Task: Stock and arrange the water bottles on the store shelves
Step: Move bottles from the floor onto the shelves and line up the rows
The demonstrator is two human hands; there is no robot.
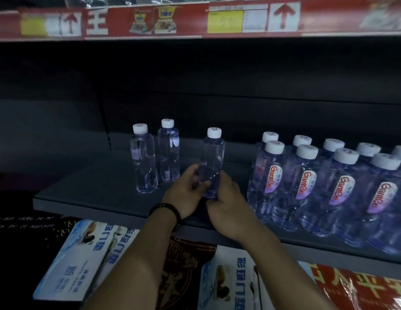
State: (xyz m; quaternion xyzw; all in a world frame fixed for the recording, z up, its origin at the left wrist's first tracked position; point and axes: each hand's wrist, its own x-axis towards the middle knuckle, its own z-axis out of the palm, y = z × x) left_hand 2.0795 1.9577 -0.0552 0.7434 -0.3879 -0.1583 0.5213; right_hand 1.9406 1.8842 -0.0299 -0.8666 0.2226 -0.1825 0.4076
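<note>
A clear water bottle (214, 153) with a white cap stands upright near the middle of the dark grey shelf (94, 189). My left hand (183, 195) grips its lower part from the left, and my right hand (228, 202) wraps its base from the right. Two more clear bottles stand to the left: one (143, 162) nearer the front, one (168, 151) just behind it. On the right, several labelled bottles (307, 182) stand in two tight rows.
The upper shelf's red price strip (195, 19) runs overhead. Below the shelf edge lie white and blue boxes (83, 258) and a red package (363, 289). Bare shelf shows at the far left and between the middle bottle and the rows.
</note>
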